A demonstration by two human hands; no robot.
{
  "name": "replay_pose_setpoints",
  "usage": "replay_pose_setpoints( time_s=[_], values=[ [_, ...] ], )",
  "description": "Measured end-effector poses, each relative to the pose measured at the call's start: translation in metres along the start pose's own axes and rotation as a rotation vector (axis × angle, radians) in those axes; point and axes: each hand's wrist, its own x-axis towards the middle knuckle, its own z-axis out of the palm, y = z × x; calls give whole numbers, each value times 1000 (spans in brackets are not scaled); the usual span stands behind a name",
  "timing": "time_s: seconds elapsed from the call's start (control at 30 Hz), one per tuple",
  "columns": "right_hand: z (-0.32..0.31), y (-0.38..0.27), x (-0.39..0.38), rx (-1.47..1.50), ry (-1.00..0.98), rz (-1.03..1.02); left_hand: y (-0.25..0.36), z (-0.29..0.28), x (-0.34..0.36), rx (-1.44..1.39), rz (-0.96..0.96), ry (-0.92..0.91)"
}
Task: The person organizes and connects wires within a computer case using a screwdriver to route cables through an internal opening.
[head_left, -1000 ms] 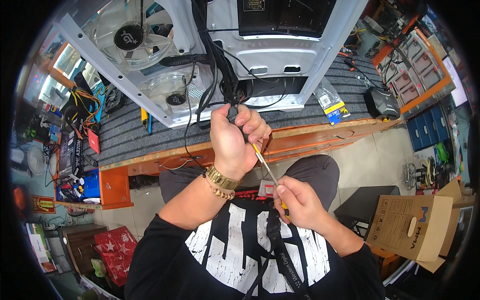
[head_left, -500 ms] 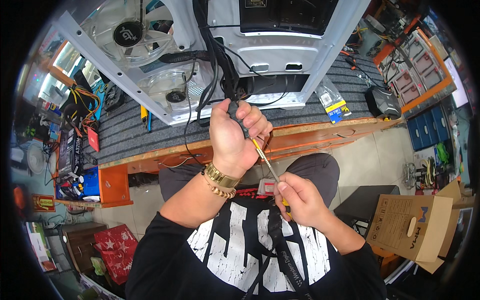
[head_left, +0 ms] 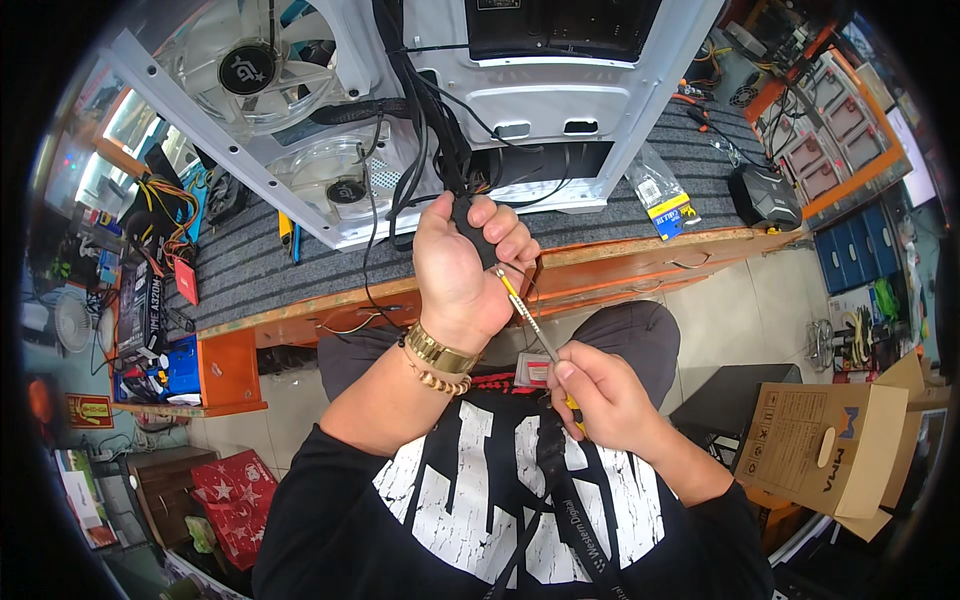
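My left hand (head_left: 460, 265), a gold watch and a beaded bracelet on its wrist, is closed around a thick black cable bundle (head_left: 472, 228). The bundle hangs out of a white computer case (head_left: 545, 112) on the bench. My right hand (head_left: 600, 392), nearer my body, is closed on a slim tool (head_left: 530, 325) with a grey shaft, a yellow part toward its tip and a yellow-and-black handle. Its exact kind is unclear. The tip points up at the lower side of my left hand, beside the bundle; whether it touches is hard to see.
Clear fans (head_left: 247, 72) sit in the case's left side. On the grey ribbed bench mat lie a cable-tie packet (head_left: 665, 208), a black boxy device (head_left: 765, 197) and orange-handled pliers (head_left: 692, 100). An open cardboard box (head_left: 815, 450) stands at the lower right. A thin loose cable (head_left: 372, 235) hangs over the bench edge.
The case has shifted slightly left and up in view. My left hand has shifted slightly, showing more of the bundle in its palm. My right hand keeps its hold on the tool.
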Motion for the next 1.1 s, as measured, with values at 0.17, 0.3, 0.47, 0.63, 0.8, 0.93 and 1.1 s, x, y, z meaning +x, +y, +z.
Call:
replay_pose_setpoints(
  time_s=[0.17, 0.3, 0.47, 0.63, 0.8, 0.93, 1.1],
  values=[
    [0, 2, 0, 7, 5, -14, -1, -2, 1, 21, 0, -14],
    [1, 0, 1, 15, 4, -4, -1, -2, 1, 19, 9, -10],
    [1, 1, 0, 29, -5, 8, -2, 1, 0, 23, 28, 17],
    [2, 5, 1, 55, -1, 15, -5, 2, 2, 45, 61, 26],
    [3, 7, 1, 61, 1, 10, -8, 3, 3, 80, 91, 36],
    [4, 5, 1, 49, 2, 2, -10, 3, 4, 118, 116, 22],
    [9, 8, 2, 74, 42, -6, -10, 6, 3, 145, 90, 19]
  ],
)
